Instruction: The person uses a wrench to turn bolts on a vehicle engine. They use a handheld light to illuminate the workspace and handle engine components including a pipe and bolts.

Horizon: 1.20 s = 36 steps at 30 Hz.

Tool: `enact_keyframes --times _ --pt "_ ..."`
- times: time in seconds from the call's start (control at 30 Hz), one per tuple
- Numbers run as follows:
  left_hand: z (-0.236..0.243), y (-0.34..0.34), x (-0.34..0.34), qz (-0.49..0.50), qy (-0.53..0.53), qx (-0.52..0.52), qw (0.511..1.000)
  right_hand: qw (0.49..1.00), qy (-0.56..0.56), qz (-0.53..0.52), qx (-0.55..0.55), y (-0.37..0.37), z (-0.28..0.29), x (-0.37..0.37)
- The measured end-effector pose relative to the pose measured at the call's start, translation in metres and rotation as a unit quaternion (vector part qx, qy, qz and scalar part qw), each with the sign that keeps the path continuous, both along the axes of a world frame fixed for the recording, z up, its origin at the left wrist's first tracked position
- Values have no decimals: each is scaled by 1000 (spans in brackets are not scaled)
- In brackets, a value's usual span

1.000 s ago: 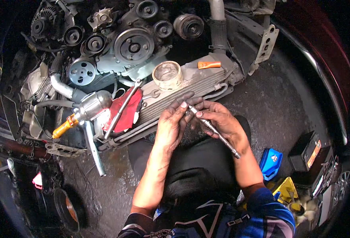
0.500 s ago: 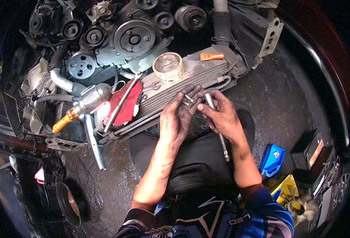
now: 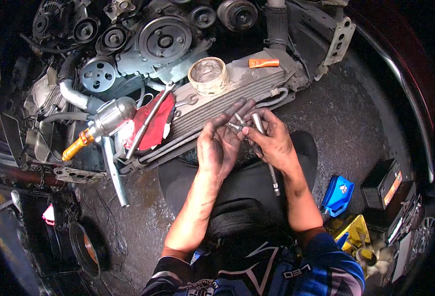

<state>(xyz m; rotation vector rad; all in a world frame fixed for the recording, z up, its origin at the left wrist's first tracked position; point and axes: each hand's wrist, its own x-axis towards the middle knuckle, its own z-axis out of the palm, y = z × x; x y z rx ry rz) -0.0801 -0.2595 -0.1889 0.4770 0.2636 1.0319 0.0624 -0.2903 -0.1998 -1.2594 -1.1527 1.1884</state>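
My left hand (image 3: 216, 150) is cupped palm up, with small metal bolts (image 3: 239, 119) lying on its blackened fingers. My right hand (image 3: 276, 143) is closed round a long socket extension bar (image 3: 272, 173). The bar's wider socket end sticks up past the index finger, and its thin shaft slants down toward my lap. The right thumb tip points at the bolts and sits close to them; whether it touches them I cannot tell. Both hands are over the near edge of the radiator (image 3: 212, 111).
On the radiator are a round tub (image 3: 208, 76), an orange-handled scraper (image 3: 264, 63), a spanner (image 3: 187, 100), and a ratchet (image 3: 151, 118) on a red cloth (image 3: 159, 126). A work lamp (image 3: 116, 116) is at left. Engine pulleys (image 3: 165, 40) lie beyond. A blue bottle (image 3: 338, 196) stands at right.
The right thumb has come nearer the bolts, and the extension bar has shifted slightly left and up. The bolts lie more spread on the left fingers. The whole view has shifted a little.
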Motion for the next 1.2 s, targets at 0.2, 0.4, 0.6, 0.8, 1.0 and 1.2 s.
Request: enact_keyframes --times 0.2,0.4,0.6,0.8,1.0,1.2 --pt "7 6 9 4 97 76 992 990 139 -3 -29 -4 3 4" --pt "41 52 38 95 435 330 832 965 251 -74 12 -6 5 13" --pt "50 114 59 185 631 632 410 940 333 -76 -15 0 -31 25" --pt "56 140 62 18 728 642 238 908 406 -69 -75 3 -65 25" --pt "81 127 56 -54 752 612 239 889 446 -54 -86 4 -88 28" --pt "83 124 49 -31 725 636 263 875 465 -60 -118 6 -106 23"
